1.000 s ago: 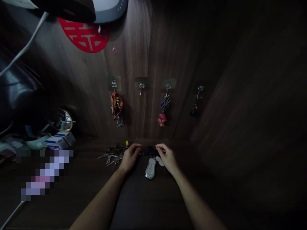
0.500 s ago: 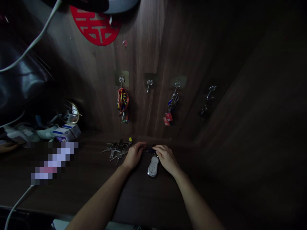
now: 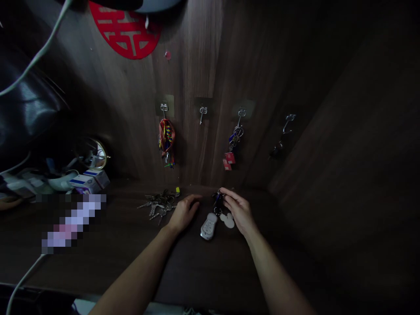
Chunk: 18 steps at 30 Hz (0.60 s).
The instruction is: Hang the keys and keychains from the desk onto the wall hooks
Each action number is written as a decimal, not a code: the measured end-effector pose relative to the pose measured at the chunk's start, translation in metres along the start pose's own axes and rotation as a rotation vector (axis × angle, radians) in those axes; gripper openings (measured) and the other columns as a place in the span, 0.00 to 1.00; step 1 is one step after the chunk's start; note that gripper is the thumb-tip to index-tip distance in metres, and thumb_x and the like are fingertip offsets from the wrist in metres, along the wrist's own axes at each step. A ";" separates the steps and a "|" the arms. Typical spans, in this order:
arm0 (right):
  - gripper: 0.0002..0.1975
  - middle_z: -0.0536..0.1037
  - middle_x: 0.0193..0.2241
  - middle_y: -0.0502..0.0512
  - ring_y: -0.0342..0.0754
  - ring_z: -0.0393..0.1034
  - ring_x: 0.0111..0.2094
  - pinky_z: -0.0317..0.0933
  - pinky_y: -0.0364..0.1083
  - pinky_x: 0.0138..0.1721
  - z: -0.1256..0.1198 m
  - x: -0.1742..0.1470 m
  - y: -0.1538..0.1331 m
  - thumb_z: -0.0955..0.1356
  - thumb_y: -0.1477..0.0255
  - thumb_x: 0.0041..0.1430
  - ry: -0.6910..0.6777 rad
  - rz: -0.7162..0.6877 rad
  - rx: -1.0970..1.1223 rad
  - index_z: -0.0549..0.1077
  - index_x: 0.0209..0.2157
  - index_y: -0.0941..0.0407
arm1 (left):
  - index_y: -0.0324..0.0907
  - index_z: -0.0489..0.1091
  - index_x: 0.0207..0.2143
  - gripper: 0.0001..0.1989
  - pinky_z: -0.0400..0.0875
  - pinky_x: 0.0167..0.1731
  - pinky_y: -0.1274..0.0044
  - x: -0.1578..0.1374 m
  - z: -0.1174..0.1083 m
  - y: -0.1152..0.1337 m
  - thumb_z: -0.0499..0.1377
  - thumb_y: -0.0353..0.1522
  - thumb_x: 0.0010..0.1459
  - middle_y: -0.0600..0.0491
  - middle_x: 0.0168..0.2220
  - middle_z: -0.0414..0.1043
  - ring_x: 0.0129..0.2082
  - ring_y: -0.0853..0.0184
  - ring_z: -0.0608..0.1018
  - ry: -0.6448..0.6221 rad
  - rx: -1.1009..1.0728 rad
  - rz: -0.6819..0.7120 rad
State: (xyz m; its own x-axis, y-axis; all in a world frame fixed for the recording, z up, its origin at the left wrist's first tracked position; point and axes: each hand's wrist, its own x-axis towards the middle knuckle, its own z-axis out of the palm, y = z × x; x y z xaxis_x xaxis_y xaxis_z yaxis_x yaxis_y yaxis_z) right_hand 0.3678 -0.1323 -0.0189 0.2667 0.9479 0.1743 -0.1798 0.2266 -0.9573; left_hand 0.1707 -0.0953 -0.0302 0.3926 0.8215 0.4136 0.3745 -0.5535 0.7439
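My right hand (image 3: 240, 212) pinches the upper ring of a key ring (image 3: 218, 200) between its fingertips, just above the shelf. From that key ring hang a silver-white remote key fob (image 3: 209, 226) and a white rounded tag (image 3: 227, 220), both low against the shelf. My left hand (image 3: 184, 213) lies on the shelf with fingers stretched forward and thumb apart, and holds nothing I can see. Close to its left is a loose bunch of metal keys (image 3: 160, 204) with a yellow tag (image 3: 177, 190).
On the wooden back wall, one hook (image 3: 203, 114) is bare. Other hooks carry a colourful beaded pouch (image 3: 167, 135), keys with red tags (image 3: 229, 158), and a dark item (image 3: 277, 149). Small boxes (image 3: 92, 180), a round mirror (image 3: 97, 155) and a white cable (image 3: 42, 50) are at left.
My right hand has drawn right and turned, lifting the ring end of the key ring from the shelf. The white tag has come into view. My left hand stays almost in place.
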 end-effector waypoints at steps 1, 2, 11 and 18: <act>0.15 0.76 0.42 0.55 0.51 0.69 0.45 0.60 0.51 0.48 0.002 -0.001 -0.001 0.71 0.66 0.46 -0.002 0.023 0.071 0.76 0.39 0.52 | 0.44 0.69 0.43 0.12 0.67 0.47 0.75 0.000 0.000 0.001 0.52 0.30 0.58 0.53 0.43 0.74 0.44 0.66 0.75 0.004 -0.006 0.005; 0.15 0.77 0.42 0.54 0.51 0.69 0.45 0.60 0.51 0.48 0.004 -0.001 -0.002 0.72 0.66 0.46 -0.009 0.034 0.129 0.76 0.38 0.52 | 0.44 0.69 0.44 0.12 0.67 0.47 0.75 0.000 0.000 0.002 0.52 0.31 0.58 0.53 0.43 0.74 0.44 0.66 0.75 0.010 -0.013 0.010; 0.15 0.77 0.40 0.52 0.48 0.71 0.41 0.65 0.44 0.38 0.021 -0.009 -0.010 0.72 0.69 0.45 -0.101 0.106 0.253 0.77 0.38 0.51 | 0.44 0.64 0.50 0.16 0.64 0.50 0.74 -0.003 0.001 0.019 0.53 0.34 0.58 0.51 0.49 0.70 0.49 0.65 0.71 0.020 -0.196 0.047; 0.19 0.76 0.43 0.54 0.48 0.71 0.40 0.67 0.45 0.38 0.028 -0.018 -0.015 0.72 0.70 0.45 -0.258 0.216 0.210 0.74 0.43 0.52 | 0.44 0.62 0.51 0.20 0.65 0.48 0.73 -0.003 0.004 0.021 0.57 0.32 0.55 0.51 0.47 0.70 0.47 0.65 0.72 0.038 -0.229 0.066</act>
State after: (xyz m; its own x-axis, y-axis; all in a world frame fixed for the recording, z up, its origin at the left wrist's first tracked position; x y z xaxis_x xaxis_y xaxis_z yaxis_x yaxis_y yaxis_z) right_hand 0.3394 -0.1470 -0.0016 -0.0401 0.9978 0.0523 -0.4027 0.0318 -0.9148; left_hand 0.1804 -0.1098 -0.0176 0.3767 0.7917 0.4809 0.1472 -0.5637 0.8127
